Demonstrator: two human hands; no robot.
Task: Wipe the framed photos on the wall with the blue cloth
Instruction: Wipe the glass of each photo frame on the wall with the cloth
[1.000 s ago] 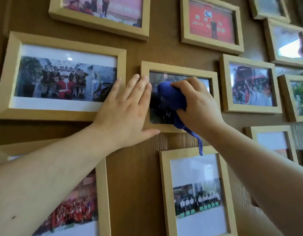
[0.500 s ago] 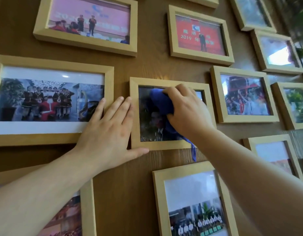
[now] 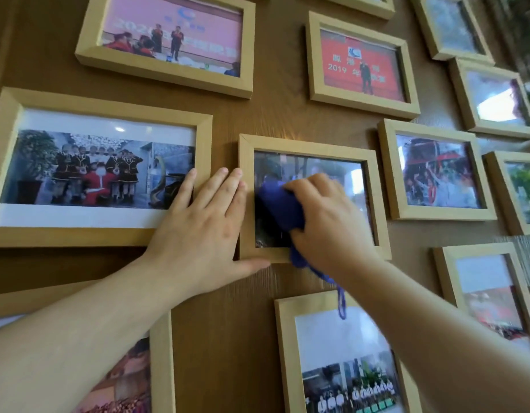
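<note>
Clutching the blue cloth [image 3: 280,208], right hand [image 3: 326,222] presses it on the centre frame [image 3: 305,146]; left hand [image 3: 204,231] flat beside

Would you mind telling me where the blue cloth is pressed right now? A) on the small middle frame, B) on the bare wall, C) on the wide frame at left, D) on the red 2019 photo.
A: the right hand presses the blue cloth against the small middle frame.
</note>
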